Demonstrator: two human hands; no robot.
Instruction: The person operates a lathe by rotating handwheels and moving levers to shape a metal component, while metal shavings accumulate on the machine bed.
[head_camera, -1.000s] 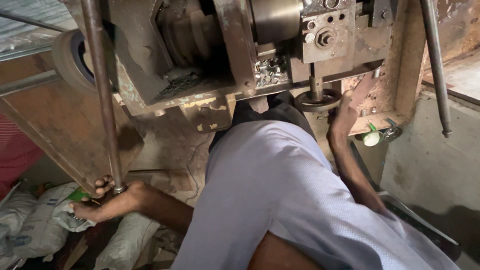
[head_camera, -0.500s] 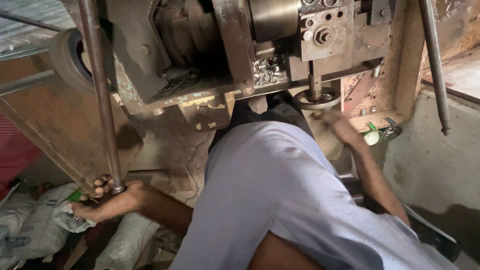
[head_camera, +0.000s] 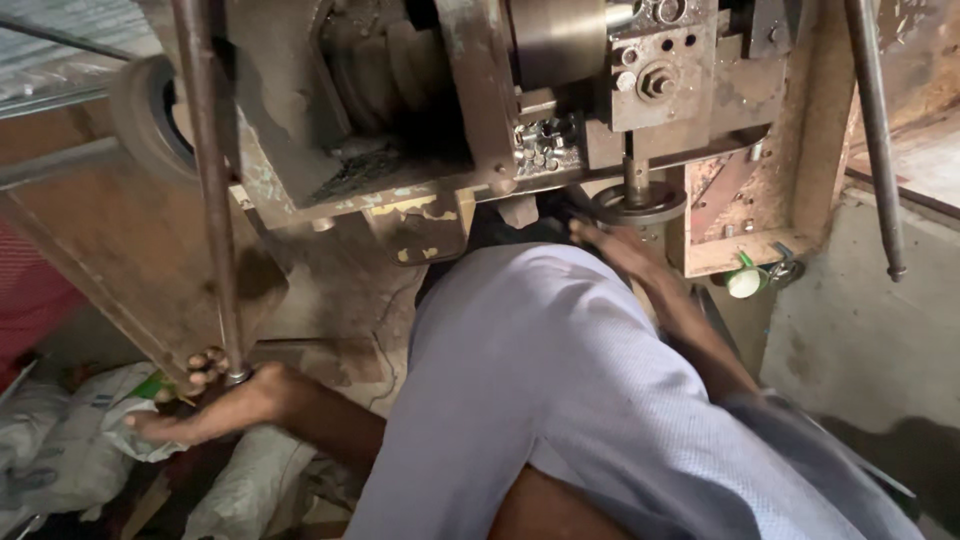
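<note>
Your left hand (head_camera: 215, 405) grips the bottom of the long steel rod (head_camera: 208, 190) left of the rusty press machine (head_camera: 480, 110); your right hand (head_camera: 615, 245) reaches loosely spread beneath its round die (head_camera: 638, 203), above sacks (head_camera: 70, 450) on the floor.

sacks (head_camera: 70, 450) left of rod (head_camera: 212, 200)

**Sacks at the foot of the machine's steel rod**

A crumpled white woven sack (head_camera: 60, 440) lies low at the left, just left of the lower end of the steel rod (head_camera: 212, 200); it carries faint dark print too small to make out, and a scrap of green (head_camera: 150, 386) shows at its upper edge. A second pale, greyish sack (head_camera: 250, 480) lies below the rod's end, slumped toward the bottom edge. No signs or screens show.
</note>
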